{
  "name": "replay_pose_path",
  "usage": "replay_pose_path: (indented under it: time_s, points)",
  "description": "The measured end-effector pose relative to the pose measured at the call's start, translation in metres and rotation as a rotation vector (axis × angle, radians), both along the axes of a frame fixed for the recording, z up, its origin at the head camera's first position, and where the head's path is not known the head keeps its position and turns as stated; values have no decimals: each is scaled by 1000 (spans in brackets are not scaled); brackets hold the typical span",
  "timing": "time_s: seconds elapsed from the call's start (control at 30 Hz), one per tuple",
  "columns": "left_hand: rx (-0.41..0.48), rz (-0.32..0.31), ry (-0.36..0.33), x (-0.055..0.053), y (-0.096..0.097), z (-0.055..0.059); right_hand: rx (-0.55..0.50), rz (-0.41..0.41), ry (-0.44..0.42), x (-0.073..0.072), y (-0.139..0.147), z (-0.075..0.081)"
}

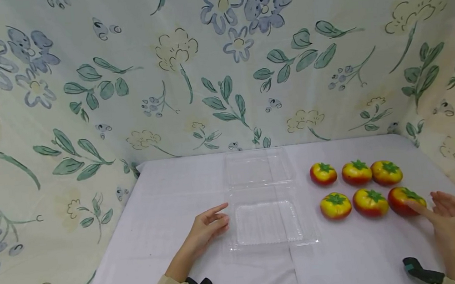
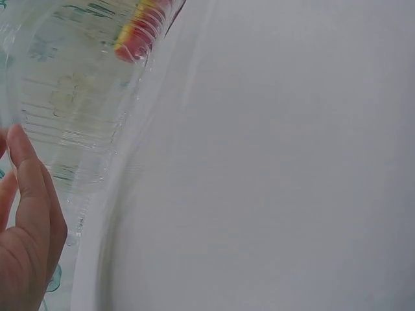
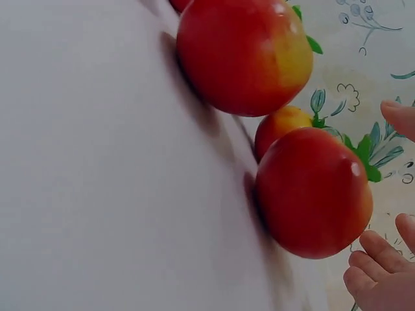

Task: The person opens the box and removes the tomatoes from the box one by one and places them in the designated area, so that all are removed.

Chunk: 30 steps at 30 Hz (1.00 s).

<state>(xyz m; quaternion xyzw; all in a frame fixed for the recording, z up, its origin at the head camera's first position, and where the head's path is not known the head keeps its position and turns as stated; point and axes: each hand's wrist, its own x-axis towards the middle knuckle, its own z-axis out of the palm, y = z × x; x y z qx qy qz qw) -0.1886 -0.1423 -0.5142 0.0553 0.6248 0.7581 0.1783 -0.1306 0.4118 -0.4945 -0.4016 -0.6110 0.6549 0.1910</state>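
A clear plastic clamshell container point(image 1: 268, 222) lies opened flat on the white table, its lid point(image 1: 248, 169) folded back to the far side. My left hand point(image 1: 208, 226) is at the container's left edge, fingers extended and fingertips right at the rim. On the right sit several red-and-yellow, tomato-like fruits with green leafy tops, in two rows. My right hand point(image 1: 450, 219) is beside the front row's rightmost fruit point(image 1: 407, 201), thumb and fingers spread about it. In the right wrist view, this fruit point(image 3: 314, 194) rests on the table with the fingers point(image 3: 376, 256) close by.
Left of the right-hand fruit stand two front-row fruits point(image 1: 370, 202) point(image 1: 335, 206). Behind them is the back row, with a fruit point(image 1: 387, 172) at its right end. A floral cloth point(image 1: 220, 69) hangs behind and beside the white-covered table point(image 1: 166, 189).
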Motion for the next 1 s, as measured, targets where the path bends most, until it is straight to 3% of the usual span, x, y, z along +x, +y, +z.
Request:
replay_pose_path:
  time_s: [0.33,0.47,0.67,0.83,1.0]
  points:
    - [-11,-6,-11,1,-4,4,52,78,169,-17,-14,31]
    - [-9,-2,-14,1,-6,6,203,206,168,-21,-26,43]
    - [-42,67,-6,-4,-10,8,531,362,71,-27,-45,56]
    - [-158,155,87,-11,-17,16,691,484,41,-32,-56,65]
    - [-347,202,271,-22,-28,23,790,595,25,-38,-62,68]
